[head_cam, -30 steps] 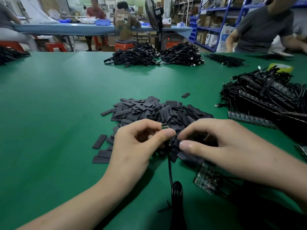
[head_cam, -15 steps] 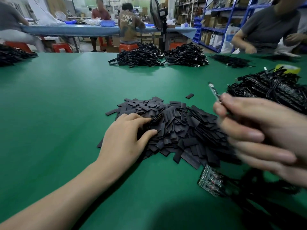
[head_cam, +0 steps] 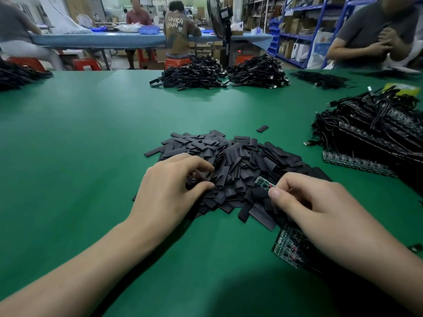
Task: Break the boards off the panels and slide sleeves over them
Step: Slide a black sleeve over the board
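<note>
While looking down on the green worktop (head_cam: 91, 138), noted a pile of sleeves (head_cam: 240, 161), flat and black, at centre. Found left hand (head_cam: 174, 191) resting on the pile's near-left edge, fingers (head_cam: 201, 165) curled, pinching a sleeve (head_cam: 199, 174) against the thumb; marked as less certain owing to blur there. Found right hand (head_cam: 320, 209) at the pile's near-right edge, fingers (head_cam: 293, 179) narrow, pinching a board (head_cam: 262, 182) by its near end against the thumb. Board small and green, pointing away to the left, just over the sleeves. Logged a panel (head_cam: 289, 247) flat on the worktop beneath the right wrist, partly covered. Logged a heap of cabled panels (head_cam: 377, 138) at far right, a stray sleeve (head_cam: 262, 128) just beyond the pile, and heaps of cables (head_cam: 194, 74) near the far edge. Recorded other people (head_cam: 180, 28) seated beyond.
</note>
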The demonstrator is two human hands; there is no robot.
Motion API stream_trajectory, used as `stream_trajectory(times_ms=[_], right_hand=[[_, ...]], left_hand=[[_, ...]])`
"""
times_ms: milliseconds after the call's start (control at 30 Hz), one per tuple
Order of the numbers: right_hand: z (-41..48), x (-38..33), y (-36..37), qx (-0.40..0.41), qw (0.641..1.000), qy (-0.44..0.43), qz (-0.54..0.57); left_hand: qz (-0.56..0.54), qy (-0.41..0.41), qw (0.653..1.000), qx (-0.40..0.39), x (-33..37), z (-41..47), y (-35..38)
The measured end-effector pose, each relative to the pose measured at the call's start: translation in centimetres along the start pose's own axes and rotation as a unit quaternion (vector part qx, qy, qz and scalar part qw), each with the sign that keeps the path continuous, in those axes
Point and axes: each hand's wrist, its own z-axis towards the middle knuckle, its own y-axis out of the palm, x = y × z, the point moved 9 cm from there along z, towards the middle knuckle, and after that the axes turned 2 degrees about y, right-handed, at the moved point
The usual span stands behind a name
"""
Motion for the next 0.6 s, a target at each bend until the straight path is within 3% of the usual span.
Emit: stream_trajectory(times_ms=[200, 367, 467, 533, 600], right_hand=[[-0.4, 0.5, 0.7, 0.014, 0.998, -0.005, 0.059], [-0.4, 0.8, 0.1, 0.044, 0.995, -0.015, 0.084], [-0.3, 1.0, 0.2, 0.05, 0.991, -0.012, 0.125], [-0.2, 1.1, 0.7, 0.031, 0.98, -0.001, 0.199], [0.0, 1.3, 1.3, 0.011, 0.972, 0.008, 0.235]], left_hand=[[-0.015, 0.023, 1.0, 0.008, 0.2, -0.2, 0.0], [-0.024, 0.092, 0.988, 0.122, 2.0, -0.7, -2.6], [-0.207, 0.017, 0.969, 0.131, 2.2, -1.0, -2.6], [-0.387, -0.066, 0.917, 0.072, 2.4, -1.2, -0.7], [-0.483, -0.119, 0.867, 0.035, 2.7, -1.9, 1.0]])
